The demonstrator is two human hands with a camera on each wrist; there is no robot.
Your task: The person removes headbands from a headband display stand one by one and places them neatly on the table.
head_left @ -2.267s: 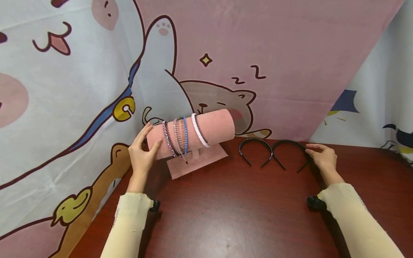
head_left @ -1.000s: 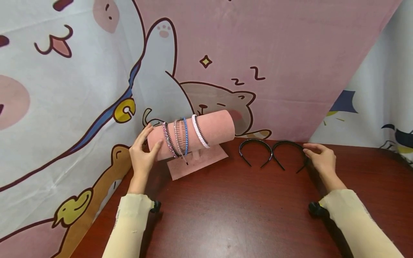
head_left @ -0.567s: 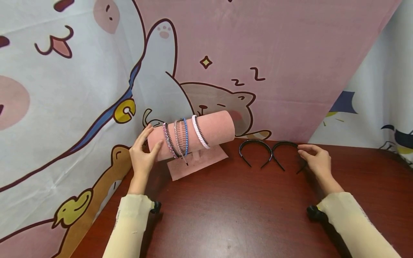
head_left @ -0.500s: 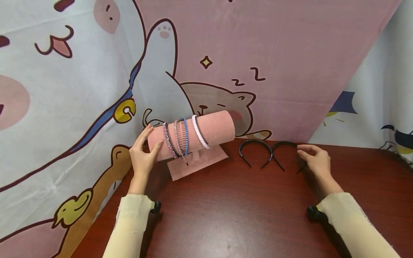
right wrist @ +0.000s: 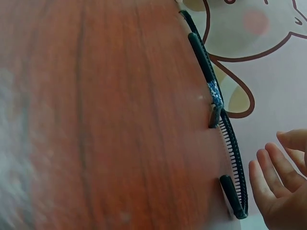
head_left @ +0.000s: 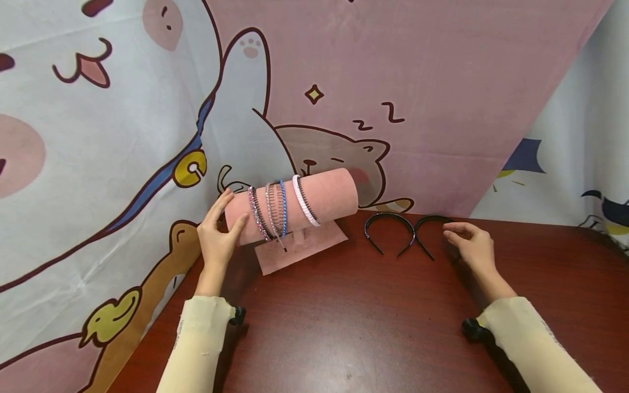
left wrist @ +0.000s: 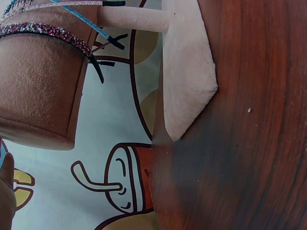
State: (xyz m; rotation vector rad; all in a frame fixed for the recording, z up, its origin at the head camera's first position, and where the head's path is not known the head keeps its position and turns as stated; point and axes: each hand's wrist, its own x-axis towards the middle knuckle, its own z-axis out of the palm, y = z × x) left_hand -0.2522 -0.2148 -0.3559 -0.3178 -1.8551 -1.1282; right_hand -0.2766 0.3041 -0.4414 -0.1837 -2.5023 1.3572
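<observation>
My left hand (head_left: 214, 240) holds the left end of a pink padded headband stand (head_left: 331, 194), thumb in front and fingers behind. Around the roll sit a pink sequin headband (head_left: 253, 207), a pale glittery one, a blue headband (head_left: 283, 207) and a white headband (head_left: 303, 202). My right hand (head_left: 474, 245) hovers by the right side of a black toothed headband (right wrist: 236, 165), hiding part of it in the head view. Its fingers are loosely bent and hold nothing; the right wrist view shows a gap to the headband. Beside it stands a dark headband with glitter (head_left: 389, 214).
The stand's flat base (head_left: 314, 245) rests on the glossy red-brown wooden table (head_left: 354, 316). Cartoon-printed cloth (head_left: 417, 65) hangs directly behind the headbands and along the left side. Both forearms wear pale sleeves with a small dark device at each wrist.
My right hand has shifted left and slightly toward me, from the black headband's right edge to over its right leg. The left hand, stand and headbands stay put.
</observation>
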